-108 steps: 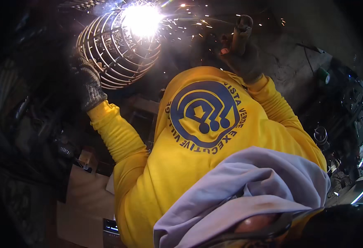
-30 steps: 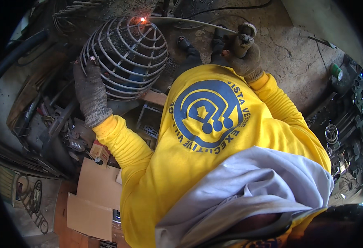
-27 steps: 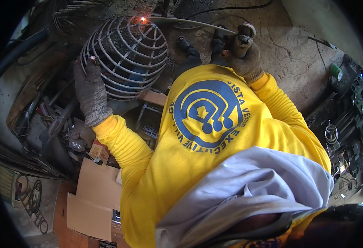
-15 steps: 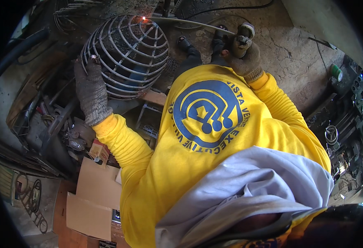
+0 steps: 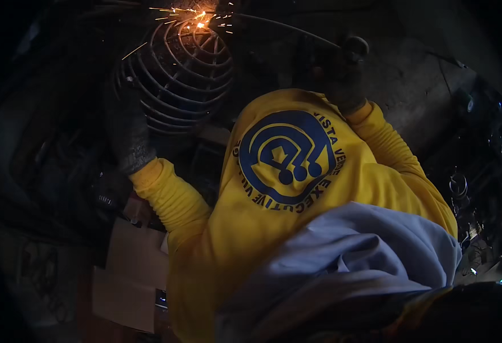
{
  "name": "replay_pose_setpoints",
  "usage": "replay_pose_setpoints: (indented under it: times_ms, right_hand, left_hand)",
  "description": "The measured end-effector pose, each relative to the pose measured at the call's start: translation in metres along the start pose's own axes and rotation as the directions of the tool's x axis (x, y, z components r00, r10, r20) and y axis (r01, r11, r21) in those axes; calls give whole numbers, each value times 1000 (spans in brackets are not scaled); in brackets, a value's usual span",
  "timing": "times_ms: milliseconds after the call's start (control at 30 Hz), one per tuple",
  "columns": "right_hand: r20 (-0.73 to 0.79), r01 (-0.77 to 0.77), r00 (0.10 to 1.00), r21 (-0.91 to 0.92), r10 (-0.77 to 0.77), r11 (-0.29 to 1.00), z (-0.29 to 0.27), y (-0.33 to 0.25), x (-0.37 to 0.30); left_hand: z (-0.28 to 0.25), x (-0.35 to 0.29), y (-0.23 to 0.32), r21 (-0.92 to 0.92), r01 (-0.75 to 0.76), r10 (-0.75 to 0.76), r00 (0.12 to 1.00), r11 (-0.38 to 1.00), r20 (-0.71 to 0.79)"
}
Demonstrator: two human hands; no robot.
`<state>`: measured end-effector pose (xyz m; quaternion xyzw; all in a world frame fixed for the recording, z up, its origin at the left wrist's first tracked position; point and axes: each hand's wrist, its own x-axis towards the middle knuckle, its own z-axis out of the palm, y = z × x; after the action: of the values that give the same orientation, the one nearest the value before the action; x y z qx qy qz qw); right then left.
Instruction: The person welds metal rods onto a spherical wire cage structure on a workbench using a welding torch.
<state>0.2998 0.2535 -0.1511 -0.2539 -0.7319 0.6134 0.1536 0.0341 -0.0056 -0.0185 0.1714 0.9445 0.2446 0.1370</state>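
A round cage of curved metal rods stands at the upper left. Bright sparks fly from its top, where the tip of a long thin welding rod meets it. My right hand, in a knitted glove, is closed round the electrode holder that carries the rod; its fingers are dim in the dark picture. On the cage's left side rests my gloved left hand, its fingers closed at an outer rod, mostly lost in shadow.
An opened cardboard box lies at the lower left, beside my left sleeve. Dark metal clutter fills the right edge. Most of the floor and the left side is too dark to make out.
The small glow at the cage's top has grown into a bright arc with flying sparks, and the surroundings have gone dark. My right hand and the holder have shifted slightly right.
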Motion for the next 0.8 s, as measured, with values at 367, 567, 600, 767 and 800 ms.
replay_pose_setpoints:
  times_ms: [367, 567, 600, 767, 800]
  right_hand:
    - [44, -1, 999, -120, 6, 993, -6, -11, 2]
    - [56, 1, 998, -7, -1, 1000, -4, -14, 2]
    - [63, 17, 998, -37, -14, 999, -4, -14, 3]
    - [57, 16, 998, -57, -12, 998, -4, -16, 2]
    - [59, 20, 998, -60, -17, 998, -4, -16, 2]
  left_hand:
    - [-2, 1, -7, 33, 163, -162, 986, 986, -26]
    - [-3, 1, -6, 72, 185, -184, 983, 980, -26]
    - [-3, 1, -5, 82, 180, -178, 984, 980, -29]
    - [-3, 2, -4, 92, 201, -199, 980, 975, -33]
    - [-3, 1, -4, 90, 199, -196, 980, 976, -32]
